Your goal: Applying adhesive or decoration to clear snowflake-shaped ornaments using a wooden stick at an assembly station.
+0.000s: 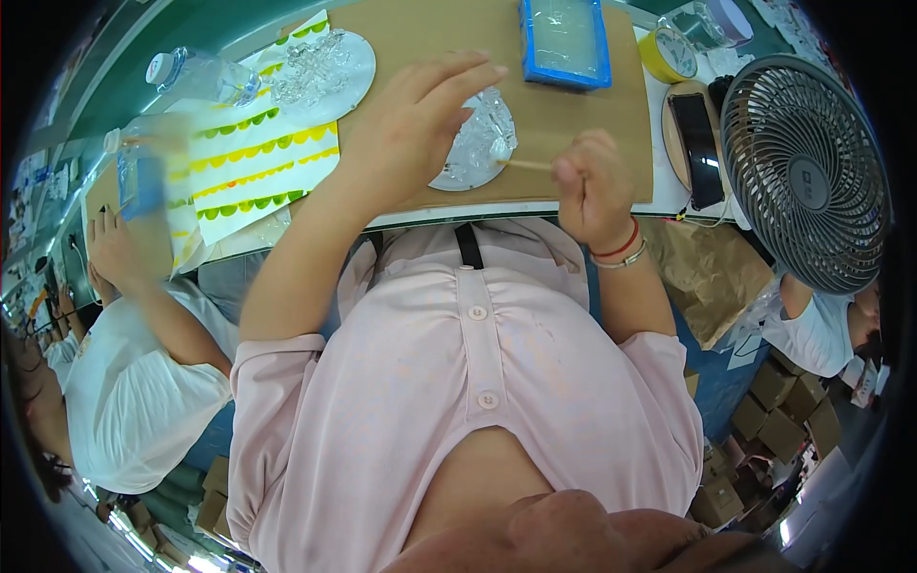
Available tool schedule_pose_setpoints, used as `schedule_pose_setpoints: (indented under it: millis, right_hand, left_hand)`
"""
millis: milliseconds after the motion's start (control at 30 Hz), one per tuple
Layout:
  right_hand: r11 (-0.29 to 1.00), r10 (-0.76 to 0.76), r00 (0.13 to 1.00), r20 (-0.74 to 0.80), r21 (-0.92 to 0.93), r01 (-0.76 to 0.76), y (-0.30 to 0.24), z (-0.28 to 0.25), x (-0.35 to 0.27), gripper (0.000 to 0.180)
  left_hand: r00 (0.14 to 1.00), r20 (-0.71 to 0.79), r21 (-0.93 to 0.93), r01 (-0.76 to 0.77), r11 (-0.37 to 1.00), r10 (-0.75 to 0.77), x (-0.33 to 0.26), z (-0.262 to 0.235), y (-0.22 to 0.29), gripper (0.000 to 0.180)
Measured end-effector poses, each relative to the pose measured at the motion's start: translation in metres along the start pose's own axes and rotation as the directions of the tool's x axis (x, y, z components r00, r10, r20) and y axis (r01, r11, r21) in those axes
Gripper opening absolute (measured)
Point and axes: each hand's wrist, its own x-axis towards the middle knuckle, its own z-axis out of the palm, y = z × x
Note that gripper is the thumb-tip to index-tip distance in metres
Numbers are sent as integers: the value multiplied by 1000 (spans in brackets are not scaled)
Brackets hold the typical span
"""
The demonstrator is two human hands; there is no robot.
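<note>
My left hand (415, 119) lies flat, fingers spread, on the left part of a round silvery disc (475, 153) covered with clear, shiny bits. The disc rests on a brown cardboard sheet (564, 115). My right hand (592, 186) is closed around a thin wooden stick (523, 164), whose tip touches the clear bits near the disc's right edge. A red cord and a metal bracelet circle my right wrist.
A blue tray (565, 43) with clear contents sits beyond the disc. A second disc of clear bits (320, 69), a plastic bottle (201, 76) and scalloped paper (253, 162) lie left. Yellow tape (667, 53), a phone (695, 134) and a fan (807, 172) stand right. Another person (124, 286) works on my left.
</note>
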Motion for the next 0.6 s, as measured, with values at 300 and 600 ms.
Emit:
schedule_pose_setpoints:
  millis: [300,600]
  right_hand:
    - [999,-20,998,-64,-43,18,25,-6,18,17]
    - [990,99,855,-508,135,-34,1,-60,-8,29]
  left_hand:
    - [939,331,54,-120,991,95,23,-8,-13,27]
    - [755,646,273,-93,958,-111,97,-65,-22,16]
